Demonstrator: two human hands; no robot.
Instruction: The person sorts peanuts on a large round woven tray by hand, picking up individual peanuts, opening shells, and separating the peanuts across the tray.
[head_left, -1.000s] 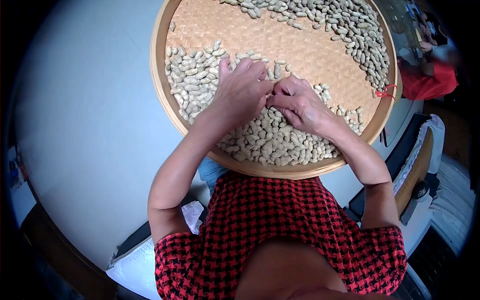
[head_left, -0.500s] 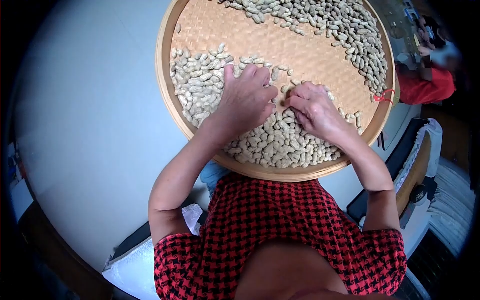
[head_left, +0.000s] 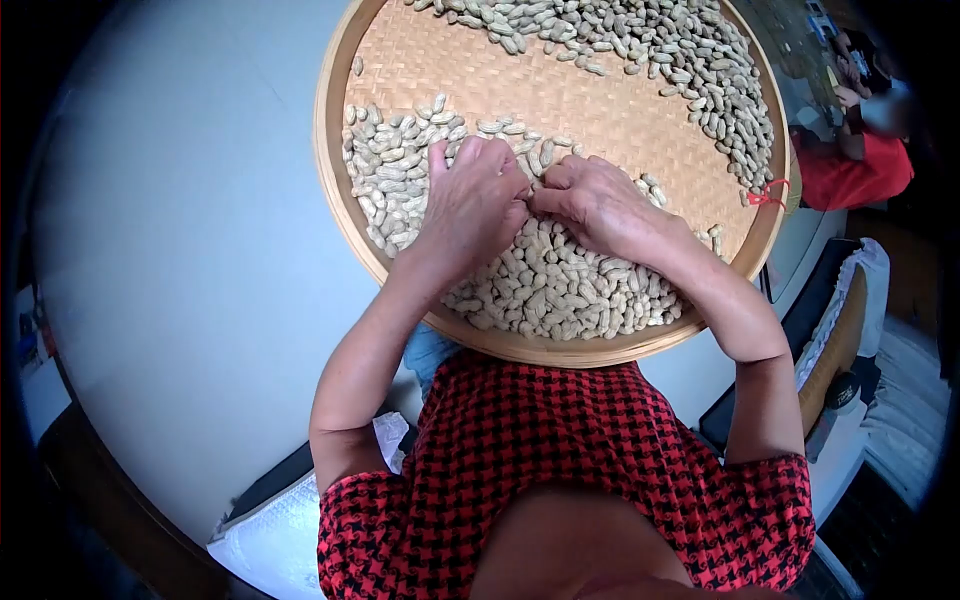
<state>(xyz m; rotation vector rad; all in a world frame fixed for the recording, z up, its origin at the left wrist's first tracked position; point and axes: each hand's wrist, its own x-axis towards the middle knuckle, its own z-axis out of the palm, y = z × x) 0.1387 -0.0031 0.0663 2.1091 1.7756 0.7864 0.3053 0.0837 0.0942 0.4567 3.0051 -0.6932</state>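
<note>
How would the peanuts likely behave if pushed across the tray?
The peanuts would probably roll or slide unevenly, being loose and rounded but narrowed at the middle. Where piled, they may catch on one another. The woven texture of the tray might add some grip.

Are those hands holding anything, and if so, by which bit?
I can't tell: the left hand and the right hand are curled close together over the peanuts, hiding anything that might be pinched inside.
</note>
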